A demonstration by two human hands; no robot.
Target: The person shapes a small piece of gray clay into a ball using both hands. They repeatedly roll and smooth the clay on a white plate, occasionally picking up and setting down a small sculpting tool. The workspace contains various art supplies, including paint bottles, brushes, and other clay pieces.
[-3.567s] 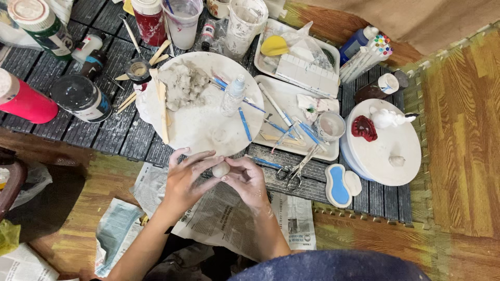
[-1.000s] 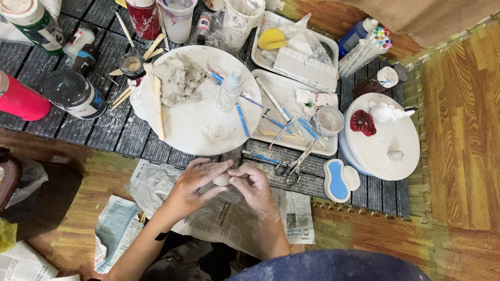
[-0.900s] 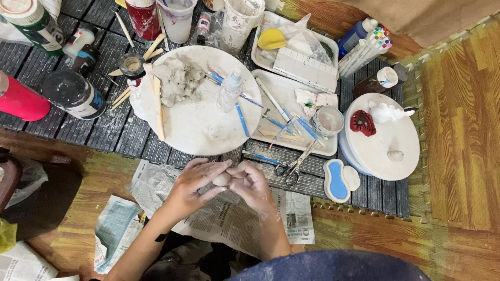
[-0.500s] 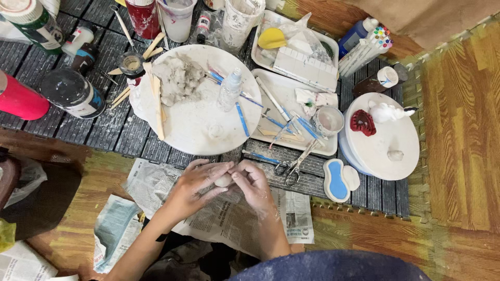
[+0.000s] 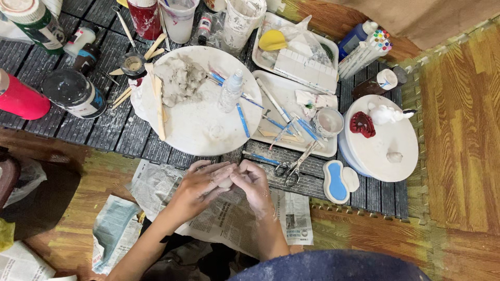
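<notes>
Your left hand (image 5: 195, 187) and right hand (image 5: 253, 183) are pressed together over the sheet of newspaper (image 5: 229, 218), and between their fingertips sits a small pale lump of clay (image 5: 226, 182), pinched from both sides and mostly hidden by your fingers, so its exact shape cannot be made out. Judging by that, the piece looks to be in the middle of shaping: it reads as a plain rounded blob with no detail, paint or tool marks visible on it. Just beyond your hands lies the round white board (image 5: 200, 122), with a larger grey mass of raw clay (image 5: 179, 80) at its far left and a small clear spray bottle (image 5: 230, 91) near its middle; plenty of material appears unused. Just beyond your right hand, metal scissors (image 5: 291, 167) lie on the dark slatted mat (image 5: 94, 130), with a blue-and-white kidney-shaped dish (image 5: 337, 181) further right. Further right again is a second round board (image 5: 383, 143) carrying a dark red piece (image 5: 361, 124) and a small white figure (image 5: 385, 112), which look like finished or further-along work. Blue-handled tools (image 5: 244, 119) lie untouched beyond your fingertips, so any carving or painting of the lump seems yet to come.
</notes>
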